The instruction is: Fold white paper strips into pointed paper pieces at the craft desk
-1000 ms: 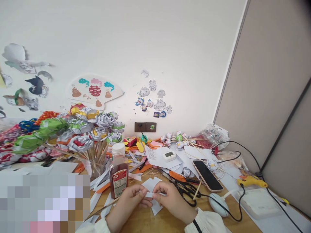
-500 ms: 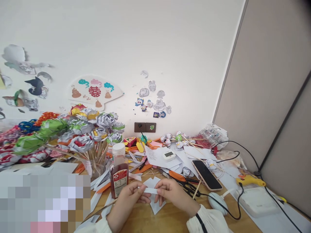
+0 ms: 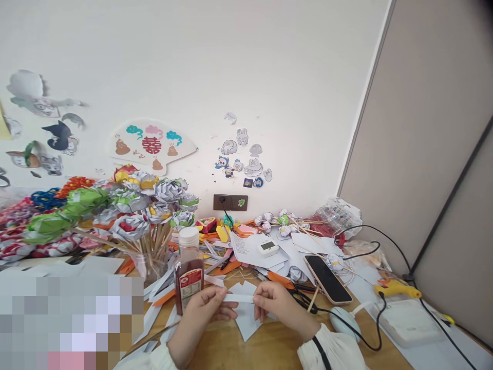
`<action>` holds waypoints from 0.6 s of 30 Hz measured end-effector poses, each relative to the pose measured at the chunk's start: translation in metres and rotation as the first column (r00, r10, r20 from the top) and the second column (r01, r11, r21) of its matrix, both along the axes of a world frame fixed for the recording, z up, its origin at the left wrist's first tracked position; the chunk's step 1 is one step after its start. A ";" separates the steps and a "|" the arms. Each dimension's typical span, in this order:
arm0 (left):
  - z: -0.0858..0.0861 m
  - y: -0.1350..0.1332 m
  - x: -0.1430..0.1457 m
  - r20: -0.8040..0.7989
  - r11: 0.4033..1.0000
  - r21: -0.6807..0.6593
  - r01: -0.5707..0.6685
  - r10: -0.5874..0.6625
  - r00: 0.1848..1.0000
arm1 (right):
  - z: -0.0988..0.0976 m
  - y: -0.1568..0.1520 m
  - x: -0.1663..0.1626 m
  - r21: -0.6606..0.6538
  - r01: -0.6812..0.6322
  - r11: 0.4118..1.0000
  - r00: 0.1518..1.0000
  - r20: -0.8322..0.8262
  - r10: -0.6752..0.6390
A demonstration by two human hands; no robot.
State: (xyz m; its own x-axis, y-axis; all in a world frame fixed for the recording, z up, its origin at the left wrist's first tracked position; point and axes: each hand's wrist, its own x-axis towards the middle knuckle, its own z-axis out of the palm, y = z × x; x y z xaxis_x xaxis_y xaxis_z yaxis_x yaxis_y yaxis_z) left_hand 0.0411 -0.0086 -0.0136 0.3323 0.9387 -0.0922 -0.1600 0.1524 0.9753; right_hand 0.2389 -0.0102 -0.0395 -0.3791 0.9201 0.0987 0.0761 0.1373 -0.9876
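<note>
A narrow white paper strip (image 3: 239,298) stretches level between my two hands. My left hand (image 3: 210,303) pinches its left end between thumb and forefinger, the other fingers curled below. At the other end, my right hand (image 3: 267,300) pinches the strip with thumb and fingertips. Beneath the hands, white paper pieces (image 3: 247,324) with pointed corners lie on the wooden table (image 3: 215,344). Just left of my left hand stands a bottle (image 3: 188,275) of reddish-brown liquid with a white cap. Black-handled scissors (image 3: 302,300) lie behind my right hand, partly covered.
Paper flowers on sticks (image 3: 131,226) stand in a clear container at left. A phone (image 3: 328,278), a white timer (image 3: 268,247), a yellow glue gun (image 3: 398,289) and a black cable (image 3: 379,341) lie at right. Coloured paper scraps (image 3: 231,267) cover the table's back.
My hands have moved slightly apart, so more of the paper strip shows between them. The right hand has shifted a little to the right. The table things stay put.
</note>
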 end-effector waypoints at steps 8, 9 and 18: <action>-0.001 0.001 -0.001 -0.049 0.996 0.012 -0.087 0.088 0.995 | 0.005 -0.001 0.001 0.021 0.032 0.999 0.999 -0.039 -0.031; -0.001 0.002 -0.001 -0.046 0.995 0.008 -0.098 0.098 0.994 | 0.006 -0.001 0.001 0.027 0.034 0.999 0.998 -0.047 -0.032; -0.007 -0.006 0.004 0.032 1.000 -0.003 -0.022 0.022 0.999 | 0.001 -0.004 -0.008 0.041 -0.021 0.999 0.998 -0.066 0.023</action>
State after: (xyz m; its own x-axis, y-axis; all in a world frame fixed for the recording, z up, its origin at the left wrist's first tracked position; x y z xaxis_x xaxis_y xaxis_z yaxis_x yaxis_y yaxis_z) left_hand 0.0456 -0.0146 -0.0209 0.3145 0.9455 -0.0846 -0.1949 0.1515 0.9691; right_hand 0.2311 -0.0140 -0.0385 -0.3906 0.9063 0.1614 0.0067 0.1781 -0.9840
